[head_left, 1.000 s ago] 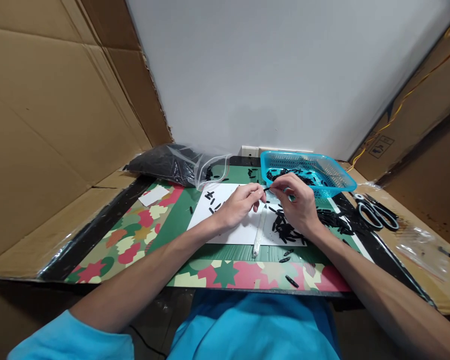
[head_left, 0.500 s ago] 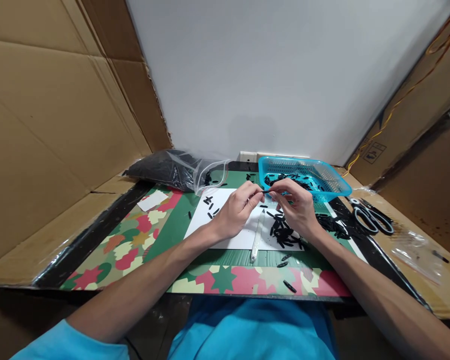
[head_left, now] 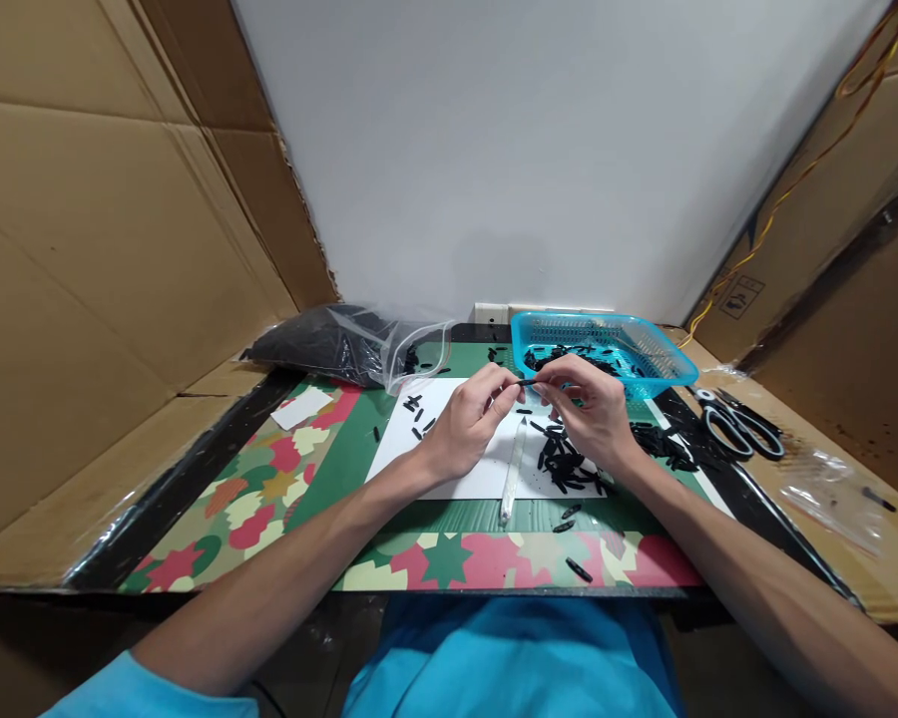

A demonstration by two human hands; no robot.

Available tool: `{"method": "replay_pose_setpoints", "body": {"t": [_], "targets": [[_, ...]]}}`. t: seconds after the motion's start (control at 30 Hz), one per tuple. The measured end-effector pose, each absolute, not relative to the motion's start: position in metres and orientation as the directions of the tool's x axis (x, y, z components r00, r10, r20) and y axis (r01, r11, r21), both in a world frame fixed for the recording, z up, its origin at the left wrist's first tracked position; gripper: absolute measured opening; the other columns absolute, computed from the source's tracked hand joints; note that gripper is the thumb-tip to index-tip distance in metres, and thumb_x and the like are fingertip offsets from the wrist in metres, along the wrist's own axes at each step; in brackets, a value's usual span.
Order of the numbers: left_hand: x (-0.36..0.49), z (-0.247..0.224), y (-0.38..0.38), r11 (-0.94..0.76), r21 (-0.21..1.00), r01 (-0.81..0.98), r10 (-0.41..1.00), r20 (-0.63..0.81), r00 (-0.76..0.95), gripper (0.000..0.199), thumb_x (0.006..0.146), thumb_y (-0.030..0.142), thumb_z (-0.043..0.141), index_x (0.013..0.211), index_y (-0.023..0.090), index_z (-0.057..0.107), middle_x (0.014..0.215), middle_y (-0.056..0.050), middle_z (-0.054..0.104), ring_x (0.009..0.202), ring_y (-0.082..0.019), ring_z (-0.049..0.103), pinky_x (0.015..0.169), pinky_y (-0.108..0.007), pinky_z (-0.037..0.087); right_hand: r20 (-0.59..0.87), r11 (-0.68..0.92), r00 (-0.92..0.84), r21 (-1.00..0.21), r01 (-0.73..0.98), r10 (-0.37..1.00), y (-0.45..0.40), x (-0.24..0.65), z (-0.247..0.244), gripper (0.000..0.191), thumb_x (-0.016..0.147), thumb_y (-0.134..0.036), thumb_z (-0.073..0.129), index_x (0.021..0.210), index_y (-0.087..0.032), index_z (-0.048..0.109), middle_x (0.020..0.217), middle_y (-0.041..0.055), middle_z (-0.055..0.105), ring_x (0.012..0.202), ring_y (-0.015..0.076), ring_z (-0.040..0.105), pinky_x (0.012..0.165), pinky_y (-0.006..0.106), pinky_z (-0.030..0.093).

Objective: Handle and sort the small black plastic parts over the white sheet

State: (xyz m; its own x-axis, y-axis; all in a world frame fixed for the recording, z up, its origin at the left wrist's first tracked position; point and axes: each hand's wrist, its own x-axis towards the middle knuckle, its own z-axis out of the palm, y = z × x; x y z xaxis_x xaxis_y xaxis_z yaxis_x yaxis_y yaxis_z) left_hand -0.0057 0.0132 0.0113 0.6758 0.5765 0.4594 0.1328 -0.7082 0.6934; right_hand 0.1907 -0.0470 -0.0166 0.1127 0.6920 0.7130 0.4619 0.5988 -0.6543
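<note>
Between the fingertips of both hands is a small, slim black piece (head_left: 526, 382), held level above a white sheet of paper (head_left: 449, 488). My left hand (head_left: 470, 421) pinches one end of it and my right hand (head_left: 585, 407) pinches the other. Fingers cover its ends, and its exact kind is too small to make out. On the paper below my right hand lies a heap of similar black pieces (head_left: 565, 464). A pale pen-like tool (head_left: 514, 474) with a dark tip lies between my forearms. A few black pieces (head_left: 417, 417) are scattered left of my left hand.
At the back right stands a blue plastic basket (head_left: 673, 371) with more black pieces inside. A clear zip bag (head_left: 321, 344) full of dark material lies at the back left. Scissors (head_left: 740, 429) and a small plastic bag (head_left: 830, 504) are at the right. Cardboard walls (head_left: 120, 199) flank the table.
Both hands keep the same pinch on the small black piece, barely moving. The view has shifted slightly; nothing else visibly differs.
</note>
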Motion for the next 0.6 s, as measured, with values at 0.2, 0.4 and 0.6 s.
{"method": "replay_pose_setpoints", "body": {"t": [0.2,0.4,0.6], "targets": [[-0.0049,0.0105,0.0135,-0.717,0.680,0.153,0.577,0.456,0.677,0.030,0.111,0.036,0.047,0.094,0.019,0.064,0.094,-0.002,0.060,0.084,-0.016,0.055,0.084,-0.031,0.043,0.712,0.595,0.094,-0.645,0.480,0.696,-0.0479,0.1900,-0.0156,0.007,0.101,-0.025,0.066,0.096,-0.022,0.070,0.093,0.0038,0.068,0.074,0.0145,0.064,0.053,0.027,0.052],[-0.0038,0.0110,0.0145,-0.640,0.759,0.117,0.622,0.423,0.659,0.029,0.108,0.040,0.053,0.097,0.018,0.068,0.083,0.001,0.056,0.074,-0.014,0.051,0.073,-0.029,0.040,0.729,0.605,0.101,-0.629,0.488,0.677,-0.0478,0.1896,-0.0160,0.005,0.099,-0.022,0.066,0.097,-0.021,0.070,0.094,0.0036,0.070,0.072,0.0137,0.065,0.054,0.027,0.051],[-0.0041,0.0115,0.0147,-0.574,0.816,0.072,0.636,0.388,0.667,0.035,0.108,0.048,0.050,0.095,0.018,0.064,0.081,0.001,0.055,0.075,-0.014,0.051,0.071,-0.028,0.040,0.742,0.603,0.096,-0.606,0.520,0.663,-0.0487,0.1880,-0.0153,0.006,0.100,-0.024,0.067,0.096,-0.022,0.071,0.093,0.0035,0.070,0.069,0.0130,0.064,0.052,0.025,0.051]]}}
